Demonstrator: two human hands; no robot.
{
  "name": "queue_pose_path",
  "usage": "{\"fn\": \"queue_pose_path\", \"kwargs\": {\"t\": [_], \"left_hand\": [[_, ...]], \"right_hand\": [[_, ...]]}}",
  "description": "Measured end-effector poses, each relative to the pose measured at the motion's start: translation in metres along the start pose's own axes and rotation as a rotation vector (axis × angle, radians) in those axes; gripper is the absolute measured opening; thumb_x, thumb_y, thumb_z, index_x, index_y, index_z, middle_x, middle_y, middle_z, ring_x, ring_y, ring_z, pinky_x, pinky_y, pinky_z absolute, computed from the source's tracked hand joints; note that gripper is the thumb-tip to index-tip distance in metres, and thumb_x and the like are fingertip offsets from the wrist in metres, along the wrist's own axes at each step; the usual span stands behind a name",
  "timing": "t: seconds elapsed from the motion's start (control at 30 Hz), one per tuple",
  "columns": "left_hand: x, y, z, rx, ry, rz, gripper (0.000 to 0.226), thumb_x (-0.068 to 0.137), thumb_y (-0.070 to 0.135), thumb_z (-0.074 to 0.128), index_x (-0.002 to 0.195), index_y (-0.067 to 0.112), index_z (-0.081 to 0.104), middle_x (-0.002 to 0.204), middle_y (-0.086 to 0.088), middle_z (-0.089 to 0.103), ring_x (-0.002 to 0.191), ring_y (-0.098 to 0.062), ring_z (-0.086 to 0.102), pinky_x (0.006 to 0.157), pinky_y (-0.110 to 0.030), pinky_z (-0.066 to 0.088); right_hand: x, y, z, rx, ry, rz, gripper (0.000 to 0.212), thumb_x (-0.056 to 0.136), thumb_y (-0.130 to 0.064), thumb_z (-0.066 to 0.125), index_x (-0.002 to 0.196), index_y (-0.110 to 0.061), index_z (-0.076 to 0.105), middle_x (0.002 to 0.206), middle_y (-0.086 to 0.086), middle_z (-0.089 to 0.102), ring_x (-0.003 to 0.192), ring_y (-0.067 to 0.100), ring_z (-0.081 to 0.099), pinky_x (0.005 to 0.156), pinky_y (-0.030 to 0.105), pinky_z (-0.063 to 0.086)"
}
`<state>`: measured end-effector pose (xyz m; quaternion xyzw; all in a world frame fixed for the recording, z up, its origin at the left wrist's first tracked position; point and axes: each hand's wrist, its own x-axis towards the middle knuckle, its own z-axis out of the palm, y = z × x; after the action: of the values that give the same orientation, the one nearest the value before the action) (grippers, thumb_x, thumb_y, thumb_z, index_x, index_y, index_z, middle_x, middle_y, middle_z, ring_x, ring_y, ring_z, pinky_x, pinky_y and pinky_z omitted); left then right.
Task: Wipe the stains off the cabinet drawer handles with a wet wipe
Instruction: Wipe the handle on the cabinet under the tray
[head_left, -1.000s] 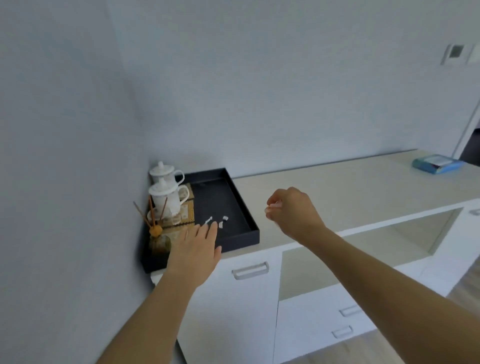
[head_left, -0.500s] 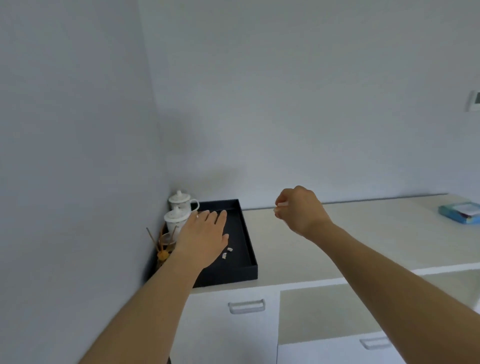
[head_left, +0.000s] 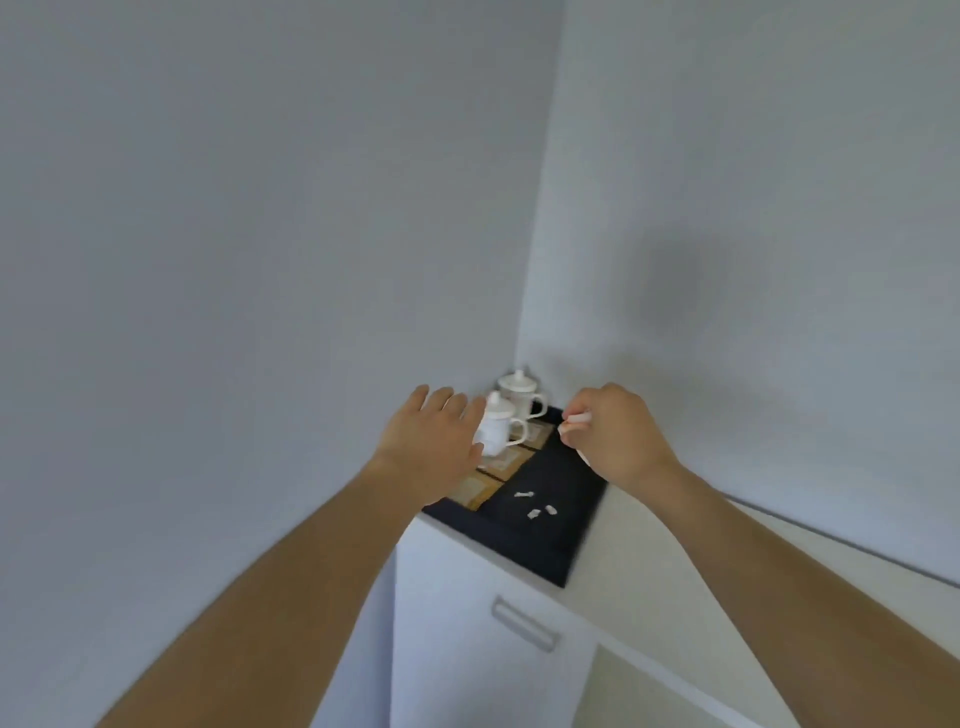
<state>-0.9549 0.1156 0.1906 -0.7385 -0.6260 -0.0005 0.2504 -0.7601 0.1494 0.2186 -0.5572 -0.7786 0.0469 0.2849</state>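
Observation:
A silver drawer handle sits on the white cabinet front below the countertop. My right hand hovers over the black tray with curled fingers that pinch a small white piece, seemingly a wet wipe. Most of that piece is hidden in the fist. My left hand is held flat with straight fingers, in front of the lidded cups, and holds nothing. Both hands are well above the handle.
Two white lidded cups stand on woven mats in the tray's far corner. Small white scraps lie in the tray. Grey walls meet close behind. The beige countertop runs off to the right.
The view has swung left and tilted towards the corner. Both hands have come closer together over the tray, and the right cabinet and blue pack have left the view.

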Motion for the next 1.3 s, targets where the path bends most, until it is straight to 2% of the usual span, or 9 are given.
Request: {"fn": "queue_pose_path", "kwargs": {"t": [0.13,0.33,0.47,0.6,0.73,0.87,1.0,1.13,1.3], "left_hand": [[-0.068,-0.029,-0.008,0.071,-0.139,-0.171,0.059,0.104,0.041,0.02,0.152,0.012,0.002,0.155,-0.006,0.023,0.145,-0.024,0.014,0.118,-0.039,0.008],[-0.207,-0.081,-0.038,0.149,-0.27,-0.49,0.06,0.103,0.042,0.022,0.152,0.014,0.002,0.153,-0.005,0.027,0.145,-0.022,0.014,0.118,-0.038,0.007],[-0.329,-0.1,-0.077,0.227,-0.346,-0.716,0.06,0.103,0.042,0.024,0.152,0.014,0.004,0.151,-0.004,0.031,0.144,-0.022,0.016,0.117,-0.037,0.008],[-0.467,-0.095,-0.131,0.298,-0.415,-0.944,0.059,0.103,0.042,0.026,0.151,0.013,0.008,0.146,-0.003,0.038,0.141,-0.022,0.022,0.117,-0.036,0.01],[-0.601,-0.069,-0.193,0.383,-0.502,-1.162,0.059,0.103,0.043,0.026,0.151,0.013,0.009,0.145,-0.002,0.041,0.138,-0.02,0.028,0.116,-0.035,0.014],[-0.723,-0.026,-0.26,0.456,-0.572,-1.348,0.06,0.102,0.044,0.027,0.152,0.014,0.01,0.145,-0.002,0.04,0.137,-0.02,0.029,0.115,-0.034,0.015],[-0.828,0.028,-0.323,0.497,-0.654,-1.49,0.06,0.103,0.044,0.026,0.152,0.014,0.008,0.149,-0.003,0.036,0.139,-0.021,0.027,0.116,-0.035,0.015],[-0.913,0.083,-0.372,0.538,-0.69,-1.588,0.06,0.103,0.044,0.027,0.152,0.014,0.009,0.147,-0.003,0.038,0.138,-0.021,0.03,0.116,-0.035,0.017],[-1.005,0.139,-0.419,0.571,-0.73,-1.726,0.06,0.103,0.043,0.027,0.152,0.014,0.008,0.149,-0.002,0.036,0.139,-0.02,0.027,0.116,-0.034,0.015]], "right_hand": [[-0.009,-0.048,0.025,0.114,-0.098,-0.166,0.011,0.084,-0.008,0.064,0.093,-0.011,0.068,0.099,0.004,0.057,0.089,0.022,0.058,0.078,0.03,0.048],[-0.054,-0.178,0.048,0.332,-0.22,-0.471,0.008,0.084,-0.01,0.064,0.092,-0.011,0.067,0.101,0.006,0.053,0.095,0.021,0.059,0.085,0.031,0.048],[-0.121,-0.28,0.052,0.475,-0.31,-0.717,0.008,0.085,-0.01,0.061,0.092,-0.01,0.066,0.097,0.001,0.048,0.09,0.017,0.059,0.081,0.03,0.049],[-0.218,-0.375,0.042,0.595,-0.41,-0.939,0.008,0.086,-0.011,0.061,0.092,-0.009,0.066,0.093,-0.004,0.046,0.083,0.011,0.055,0.075,0.025,0.043],[-0.334,-0.45,0.019,0.69,-0.525,-1.115,0.005,0.086,-0.011,0.06,0.089,-0.01,0.065,0.093,-0.003,0.048,0.09,0.014,0.061,0.082,0.031,0.05],[-0.458,-0.5,-0.012,0.764,-0.622,-1.251,0.006,0.086,-0.011,0.061,0.09,-0.009,0.065,0.093,-0.002,0.048,0.091,0.016,0.062,0.082,0.033,0.052],[-0.581,-0.53,-0.048,0.821,-0.703,-1.367,0.008,0.086,-0.012,0.06,0.09,-0.007,0.066,0.099,0.003,0.053,0.092,0.02,0.062,0.084,0.037,0.052],[-0.69,-0.554,-0.084,0.896,-0.747,-1.48,0.003,0.086,-0.012,0.062,0.086,-0.011,0.064,0.103,0.005,0.058,0.092,0.018,0.062,0.085,0.035,0.052],[-0.815,-0.586,-0.125,0.925,-0.82,-1.648,0.006,0.086,-0.012,0.062,0.091,-0.011,0.065,0.096,0.0,0.05,0.092,0.019,0.061,0.087,0.035,0.05]]}}
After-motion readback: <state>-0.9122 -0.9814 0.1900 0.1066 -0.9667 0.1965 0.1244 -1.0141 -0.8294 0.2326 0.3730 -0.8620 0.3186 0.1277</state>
